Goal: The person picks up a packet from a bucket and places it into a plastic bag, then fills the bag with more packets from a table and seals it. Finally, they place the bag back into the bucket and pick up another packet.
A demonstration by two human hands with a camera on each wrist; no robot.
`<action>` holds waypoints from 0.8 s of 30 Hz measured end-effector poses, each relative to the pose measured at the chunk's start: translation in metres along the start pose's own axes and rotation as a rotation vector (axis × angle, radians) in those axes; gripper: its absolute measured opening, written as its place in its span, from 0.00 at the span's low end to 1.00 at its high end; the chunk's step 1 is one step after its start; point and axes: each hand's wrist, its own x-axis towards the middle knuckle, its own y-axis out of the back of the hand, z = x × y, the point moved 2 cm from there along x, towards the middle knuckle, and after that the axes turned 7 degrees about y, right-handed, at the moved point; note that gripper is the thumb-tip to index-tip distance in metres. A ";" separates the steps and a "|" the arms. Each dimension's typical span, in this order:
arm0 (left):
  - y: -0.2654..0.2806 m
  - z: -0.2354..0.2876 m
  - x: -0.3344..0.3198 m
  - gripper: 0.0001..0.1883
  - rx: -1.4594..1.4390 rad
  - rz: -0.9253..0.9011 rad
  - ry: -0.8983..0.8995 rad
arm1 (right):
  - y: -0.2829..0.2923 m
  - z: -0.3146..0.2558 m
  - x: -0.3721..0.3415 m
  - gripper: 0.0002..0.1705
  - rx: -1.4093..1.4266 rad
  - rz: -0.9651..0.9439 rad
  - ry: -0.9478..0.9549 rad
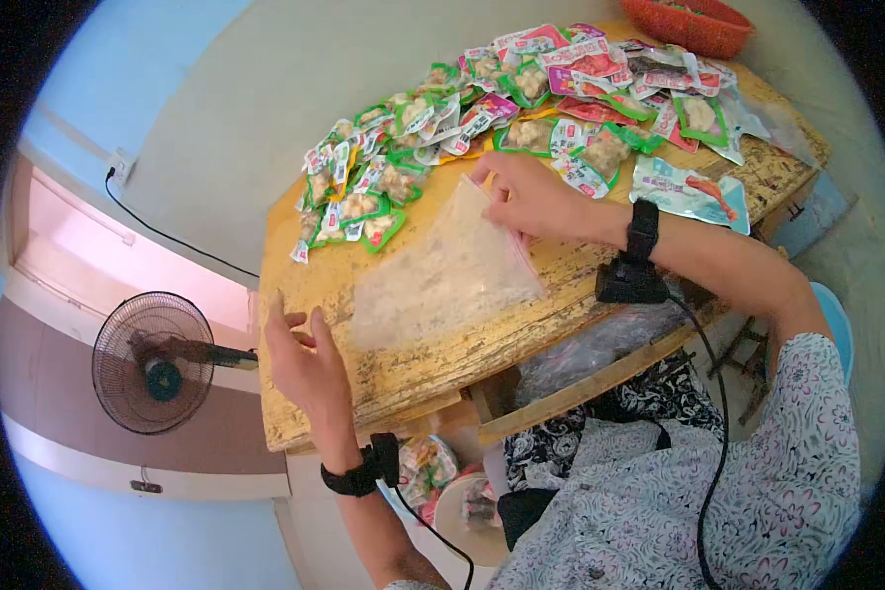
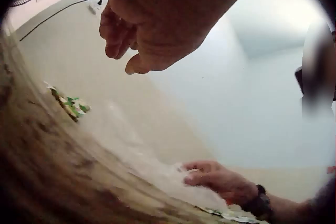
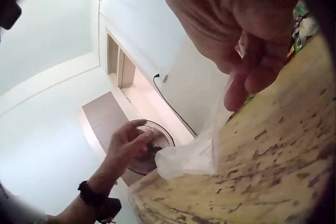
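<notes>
A clear plastic zip bag [image 1: 442,280] with a pinkish strip along its mouth stretches over the worn yellow table [image 1: 570,280]. My right hand [image 1: 541,202] pinches the bag near its mouth, thumb against the fingers. In the right wrist view the bag [image 3: 194,153] hangs slantwise from the right hand's fingertips [image 3: 236,98]. Left of the bag, my left hand [image 1: 307,364] is raised near the table's left edge, fingers loosely bent and holding nothing. Beyond the bag lies a pile of small snack packets [image 1: 398,182], many of them green-edged.
A larger pale blue packet [image 1: 688,195] lies right of the right wrist. At the back right stands a red basket [image 1: 693,29]. An open drawer [image 1: 600,359] holds clear plastic below the front edge. A fan [image 1: 155,362] stands at the left, a bucket [image 1: 467,516] below.
</notes>
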 end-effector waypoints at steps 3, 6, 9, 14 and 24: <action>-0.004 0.025 -0.014 0.16 -0.085 -0.150 -0.272 | -0.004 0.036 0.006 0.26 -0.087 0.046 0.076; -0.012 0.044 -0.025 0.15 0.018 -0.199 -0.279 | -0.002 0.049 0.006 0.29 -0.171 0.054 0.122; -0.024 0.021 -0.024 0.18 0.149 -0.151 -0.258 | 0.004 0.046 0.003 0.31 -0.156 0.025 0.049; -0.034 0.003 -0.005 0.25 -0.202 -0.580 0.330 | 0.004 0.040 0.003 0.33 -0.111 -0.011 0.024; -0.041 0.004 -0.009 0.39 -0.623 -0.531 0.413 | 0.003 0.011 -0.001 0.29 -0.286 0.001 0.193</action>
